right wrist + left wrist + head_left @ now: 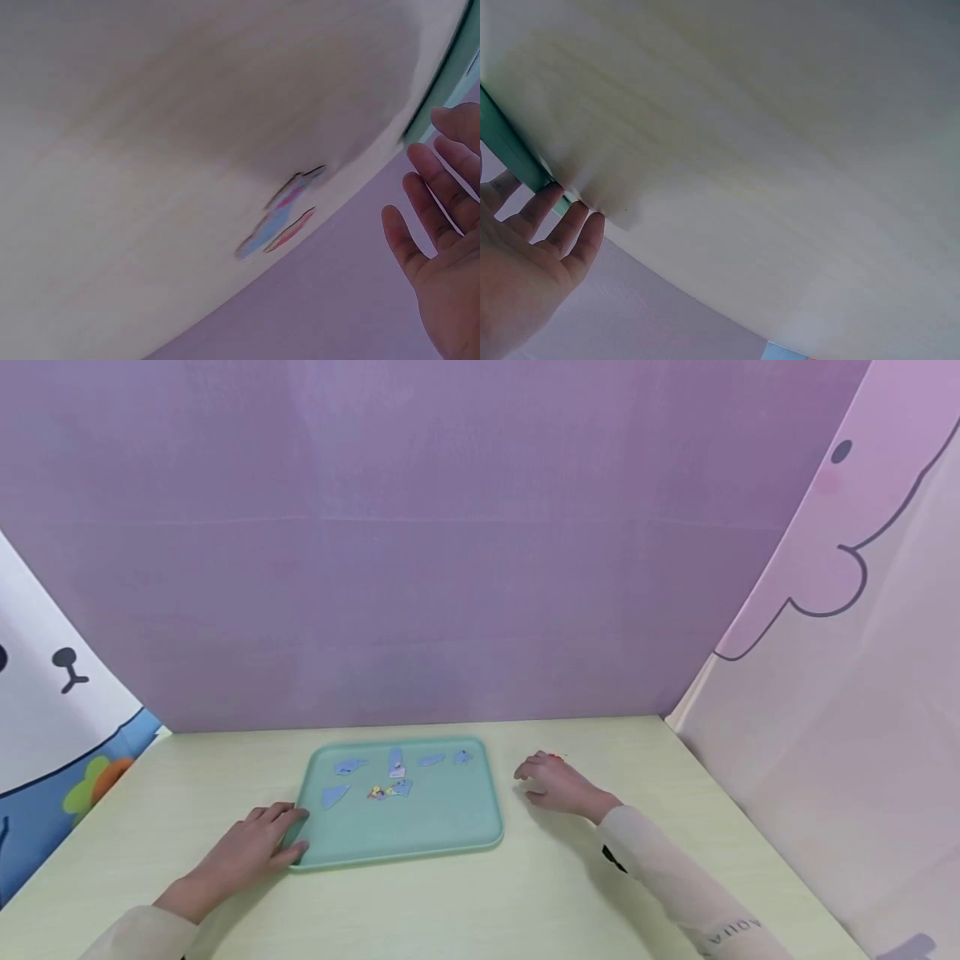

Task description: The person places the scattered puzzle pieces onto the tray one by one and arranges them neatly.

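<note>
A mint-green tray (pixel 408 831) lies on the table, bearing several flat blue picture pieces, including a pale triangular piece (pixel 335 796). A joined-looking pair with yellow figures, the colourful piece (pixel 378 792), lies near the tray's middle. At the tray's front left corner, my left hand (pixel 251 847) rests with spread, relaxed fingers against the rim. My right hand (pixel 562 789) is off the tray's right side, fingers loosely extended and holding nothing. Beside it, the right wrist view shows a blue piece (pixel 276 221) and a red-edged piece (pixel 291 231) on the table; the hand mostly hides them in the head view.
The pale wooden table (pixel 450 910) ends at a purple backdrop (pixel 450 568). Printed cloth walls stand at both sides, with a white and blue left wall (pixel 45 710) and a pink and white right wall (pixel 840 710).
</note>
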### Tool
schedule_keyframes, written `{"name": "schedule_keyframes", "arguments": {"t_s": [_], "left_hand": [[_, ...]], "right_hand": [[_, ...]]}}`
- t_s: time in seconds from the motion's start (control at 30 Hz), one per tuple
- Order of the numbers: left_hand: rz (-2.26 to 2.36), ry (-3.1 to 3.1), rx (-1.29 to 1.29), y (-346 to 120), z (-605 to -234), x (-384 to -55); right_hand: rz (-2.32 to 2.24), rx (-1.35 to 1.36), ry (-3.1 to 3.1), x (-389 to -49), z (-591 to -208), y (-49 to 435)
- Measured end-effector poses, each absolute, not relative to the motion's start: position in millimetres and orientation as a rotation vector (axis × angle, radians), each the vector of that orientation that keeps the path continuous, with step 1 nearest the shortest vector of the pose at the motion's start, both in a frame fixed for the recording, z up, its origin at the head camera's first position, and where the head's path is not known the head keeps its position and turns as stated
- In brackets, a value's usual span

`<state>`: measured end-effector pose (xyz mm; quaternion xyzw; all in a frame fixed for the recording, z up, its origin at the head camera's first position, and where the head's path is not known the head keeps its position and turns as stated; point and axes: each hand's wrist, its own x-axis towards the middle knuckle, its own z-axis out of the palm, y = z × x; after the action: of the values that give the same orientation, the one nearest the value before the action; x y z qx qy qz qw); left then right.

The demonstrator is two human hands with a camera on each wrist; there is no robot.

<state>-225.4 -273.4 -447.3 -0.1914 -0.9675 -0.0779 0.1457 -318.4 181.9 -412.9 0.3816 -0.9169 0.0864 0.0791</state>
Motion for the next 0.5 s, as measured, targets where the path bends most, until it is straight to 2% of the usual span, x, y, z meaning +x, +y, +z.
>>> {"name": "schedule_keyframes", "arguments": {"t_s": [0.5], "left_hand": [[-0.231,-2.797,-0.552,-274,-447,-226]], "right_hand": [[0.335,1.046,-2.739,-321,-424,222]]}}
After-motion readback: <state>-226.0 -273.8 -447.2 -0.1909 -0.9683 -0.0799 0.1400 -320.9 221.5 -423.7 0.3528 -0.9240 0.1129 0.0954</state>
